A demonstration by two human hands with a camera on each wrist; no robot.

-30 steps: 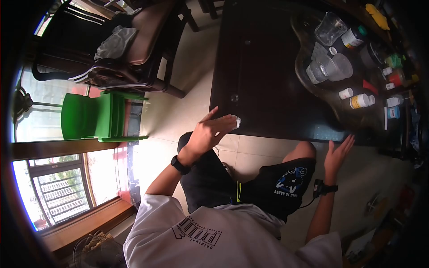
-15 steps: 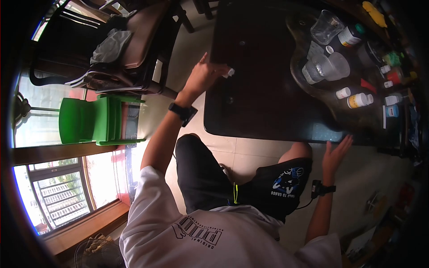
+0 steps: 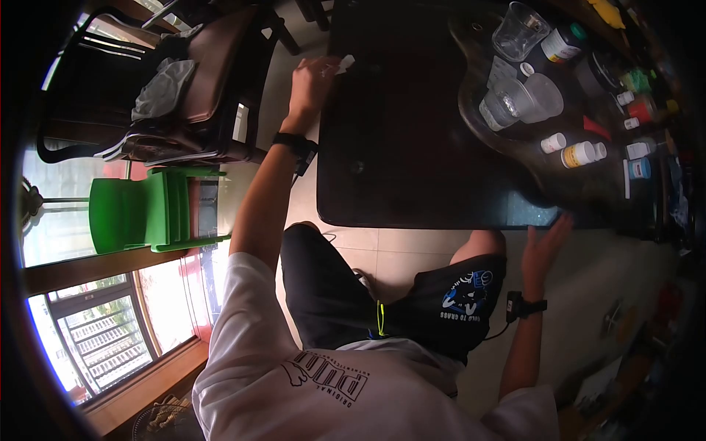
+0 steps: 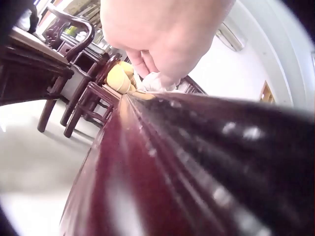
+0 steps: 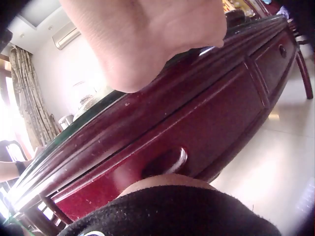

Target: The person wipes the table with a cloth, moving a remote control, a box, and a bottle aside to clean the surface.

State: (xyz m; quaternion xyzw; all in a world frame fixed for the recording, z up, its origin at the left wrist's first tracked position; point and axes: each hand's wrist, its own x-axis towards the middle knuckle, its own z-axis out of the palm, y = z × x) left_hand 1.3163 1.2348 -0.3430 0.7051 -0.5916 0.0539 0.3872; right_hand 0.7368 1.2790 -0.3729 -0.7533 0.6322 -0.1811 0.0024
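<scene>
In the head view my left hand (image 3: 310, 88) is at the far left edge of the dark wooden table (image 3: 401, 158), arm stretched out. Its fingers pinch a crumpled white tissue (image 3: 344, 65) over the tabletop. From the left wrist the same tissue (image 4: 156, 82) shows below the curled fingers, right at the table's glossy edge. My right hand (image 3: 546, 246) rests at the near right edge with its fingers straight, and holds nothing. In the right wrist view its palm (image 5: 147, 39) lies over the table's rim, the fingers mostly hidden.
On the table's right side, a wavy-edged tray (image 3: 471, 110) bears clear plastic cups (image 3: 540, 97) and several bottles, among them a white one with a yellow label (image 3: 577, 155). Left of the table stand a wooden chair (image 3: 220, 73) with a grey cloth and a green plastic chair (image 3: 147, 209).
My left hand has moved away from my body along the table's left edge, carrying the tissue. My right hand stays at the near edge; the head view has shifted slightly.
</scene>
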